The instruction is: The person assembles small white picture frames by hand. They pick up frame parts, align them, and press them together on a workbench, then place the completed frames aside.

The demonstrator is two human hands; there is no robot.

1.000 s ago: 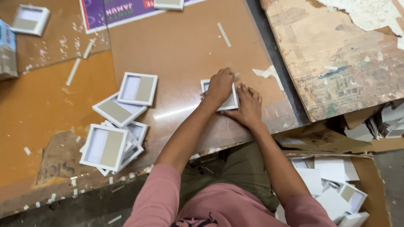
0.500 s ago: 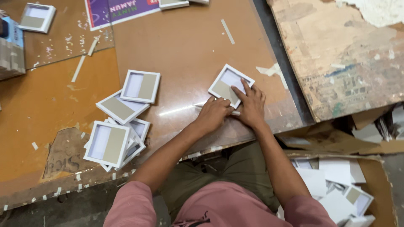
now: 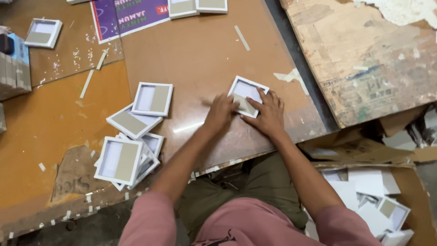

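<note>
My left hand point(image 3: 220, 113) and right hand point(image 3: 268, 113) both flat, fingers spread, pressing small white tray point(image 3: 247, 96) on brown board point(image 3: 200, 59); no grasp. Tray moved since a second ago: was hidden under palms, now rotated, shifted right, open face showing. Pile of finished trays point(image 3: 129, 150) unchanged at left. Purple sheet point(image 3: 129, 16) far edge.

At your table's far edge lies a flat purple printed sheet point(image 3: 129, 16); a blue package point(image 3: 16, 68) stands at its left edge.
</note>
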